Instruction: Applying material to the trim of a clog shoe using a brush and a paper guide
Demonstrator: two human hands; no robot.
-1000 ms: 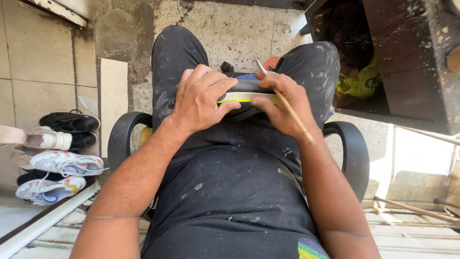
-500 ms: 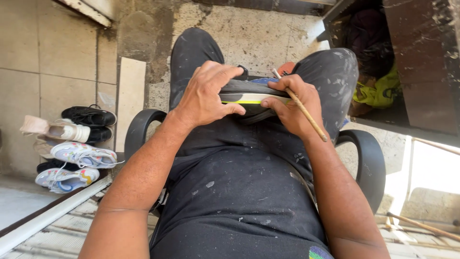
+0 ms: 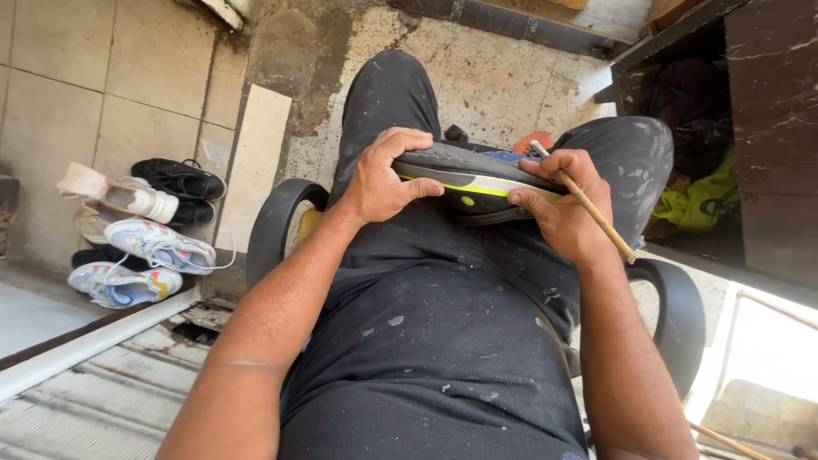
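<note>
Left hand (image 3: 385, 177) and right hand (image 3: 558, 204) gripping shoe (image 3: 464, 175) — upper hidden, stick (image 3: 596, 217) tip concealed

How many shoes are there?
About 8: one shoe held between the left hand and right hand, and roughly seven in a pile on the floor by the wall. Some overlap, so more may be hidden.
</note>
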